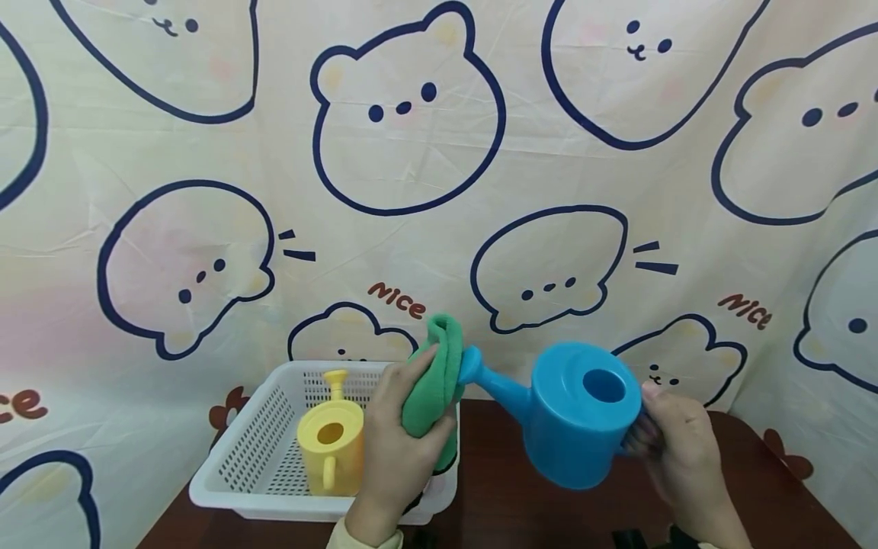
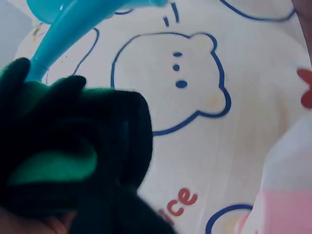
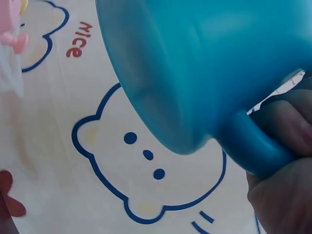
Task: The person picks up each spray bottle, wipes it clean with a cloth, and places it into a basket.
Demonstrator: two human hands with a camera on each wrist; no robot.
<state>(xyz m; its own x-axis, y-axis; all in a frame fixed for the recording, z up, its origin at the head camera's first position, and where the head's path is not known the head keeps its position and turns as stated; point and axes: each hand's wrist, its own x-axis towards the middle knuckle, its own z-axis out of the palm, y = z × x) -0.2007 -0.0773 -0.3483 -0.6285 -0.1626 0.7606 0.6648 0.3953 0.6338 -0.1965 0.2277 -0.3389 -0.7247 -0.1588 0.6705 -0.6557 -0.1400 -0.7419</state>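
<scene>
My right hand (image 1: 686,435) grips the handle of a blue watering can (image 1: 576,450), holding it up over the table, spout pointing left. In the right wrist view the fingers curl round the can's handle (image 3: 258,146). My left hand (image 1: 401,435) holds a folded green cloth (image 1: 434,389) right at the tip of the spout (image 1: 504,387). In the left wrist view the cloth (image 2: 58,165) is mostly in dark shadow, and the spout (image 2: 68,39) runs down to the fingertips.
A white perforated basket (image 1: 240,480) stands on the dark brown table (image 1: 494,488) at left. Inside it is a yellow watering can (image 1: 343,442); a pink object (image 3: 7,19) shows there in the right wrist view. A cartoon-print curtain (image 1: 411,252) hangs behind.
</scene>
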